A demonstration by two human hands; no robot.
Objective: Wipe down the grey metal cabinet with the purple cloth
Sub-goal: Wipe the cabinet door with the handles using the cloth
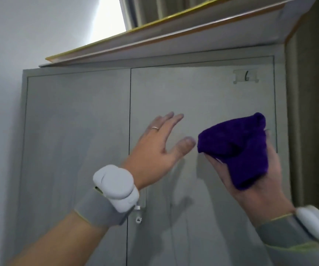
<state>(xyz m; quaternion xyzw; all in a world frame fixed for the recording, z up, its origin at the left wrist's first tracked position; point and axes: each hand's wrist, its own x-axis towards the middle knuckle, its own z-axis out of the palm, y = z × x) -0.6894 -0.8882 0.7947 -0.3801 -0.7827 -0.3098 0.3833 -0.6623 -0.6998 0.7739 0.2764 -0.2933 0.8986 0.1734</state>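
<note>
Bare left hand (154,144) splayed flat on smooth cabinet (74,131); right hand (250,181) fingers clutch fuzzy purple cloth (235,146).

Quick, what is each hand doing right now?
Left hand: open, fingers spread, holding nothing.
Right hand: closed on the purple cloth.

Flat boards (154,38) stacked overhead, curtain (316,112), white wall (10,45)

Plain white wall (30,35) at left, bright light patch high up, olive curtain (316,112) at right
</note>
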